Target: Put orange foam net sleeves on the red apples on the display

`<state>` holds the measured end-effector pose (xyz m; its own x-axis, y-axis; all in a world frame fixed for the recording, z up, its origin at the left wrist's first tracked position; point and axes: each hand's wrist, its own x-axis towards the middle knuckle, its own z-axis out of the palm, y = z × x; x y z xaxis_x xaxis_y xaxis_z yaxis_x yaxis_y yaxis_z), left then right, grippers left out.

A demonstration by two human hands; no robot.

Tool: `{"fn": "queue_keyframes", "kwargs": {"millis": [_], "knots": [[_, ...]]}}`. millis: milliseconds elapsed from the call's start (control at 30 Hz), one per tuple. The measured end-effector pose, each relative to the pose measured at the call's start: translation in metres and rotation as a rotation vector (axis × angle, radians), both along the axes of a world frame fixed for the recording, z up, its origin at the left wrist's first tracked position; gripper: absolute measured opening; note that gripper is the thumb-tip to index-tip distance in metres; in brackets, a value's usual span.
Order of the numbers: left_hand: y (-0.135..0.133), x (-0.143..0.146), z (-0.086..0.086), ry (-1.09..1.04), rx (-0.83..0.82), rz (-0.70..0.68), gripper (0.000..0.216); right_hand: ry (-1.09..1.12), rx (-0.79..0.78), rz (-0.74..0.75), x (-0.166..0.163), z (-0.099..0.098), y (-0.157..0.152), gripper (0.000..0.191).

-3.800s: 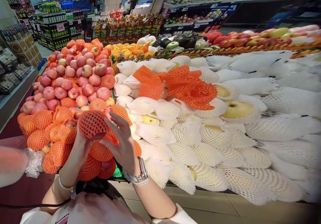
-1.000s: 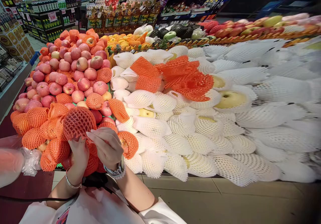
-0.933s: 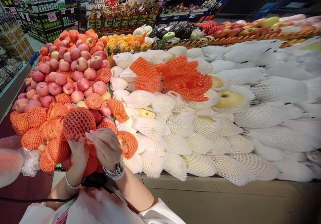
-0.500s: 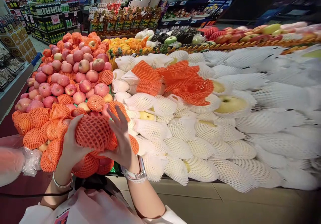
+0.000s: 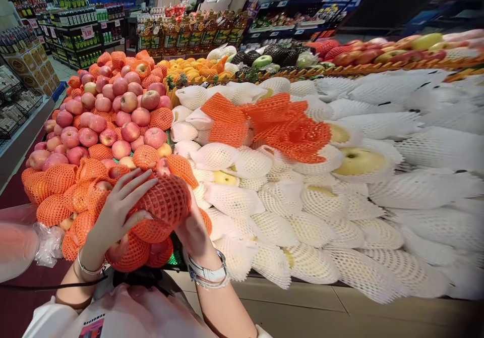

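Observation:
I hold an apple in an orange foam net (image 5: pixel 166 199) between both hands above the front of the apple pile (image 5: pixel 109 121). My left hand (image 5: pixel 115 212) lies on its left side with the fingers spread over the net. My right hand (image 5: pixel 194 229) cups it from below and the right, mostly hidden behind the fruit. A bracelet is on my left wrist and a watch (image 5: pixel 206 272) on my right. A pinkish plastic bag (image 5: pixel 124 313) hangs below my arms.
White-netted pears (image 5: pixel 295 212) fill the stand to the right, with loose orange nets (image 5: pixel 272 123) lying on top. More fruit and oil bottles (image 5: pixel 189 33) stand behind. A plastic-covered shape (image 5: pixel 18 249) sits at far left. Tiled stand edge (image 5: pixel 321 307) runs below.
The netted apple has been turned and shifted right between my hands. My left hand moved from under it onto its left side; my right hand went from pinching the net to cupping it.

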<state>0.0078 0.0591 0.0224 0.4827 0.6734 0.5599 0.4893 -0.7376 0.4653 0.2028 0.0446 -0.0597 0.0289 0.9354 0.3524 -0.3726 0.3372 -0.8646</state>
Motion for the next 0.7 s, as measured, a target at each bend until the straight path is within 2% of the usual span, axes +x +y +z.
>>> {"fn": "queue_keyframes", "kwargs": {"millis": [67,133,333,467,533,633,700], "knots": [[-0.003,0.005,-0.003,-0.081,0.013,0.002,0.051,-0.025,0.021,0.025,-0.002,0.006,-0.002,0.101],[-0.006,0.012,-0.007,-0.142,0.045,0.034,0.048,-0.039,0.001,0.027,-0.006,0.012,-0.003,0.109],[-0.014,0.028,-0.02,-0.248,0.141,0.117,0.047,-0.001,-0.043,-0.133,-0.018,0.01,-0.011,0.077],[-0.012,0.016,-0.024,-0.284,0.093,0.115,0.051,-0.059,0.022,-0.18,-0.014,0.001,-0.016,0.071],[-0.01,0.007,-0.025,-0.311,0.089,0.159,0.046,-0.075,0.04,-0.174,-0.012,-0.003,-0.016,0.064],[-0.006,-0.003,-0.023,-0.122,0.098,0.186,0.016,-0.077,0.05,-0.138,-0.009,-0.005,-0.016,0.057],[-0.004,-0.004,-0.021,0.026,0.132,0.162,0.013,-0.08,0.057,-0.107,-0.008,-0.004,-0.015,0.06]]}}
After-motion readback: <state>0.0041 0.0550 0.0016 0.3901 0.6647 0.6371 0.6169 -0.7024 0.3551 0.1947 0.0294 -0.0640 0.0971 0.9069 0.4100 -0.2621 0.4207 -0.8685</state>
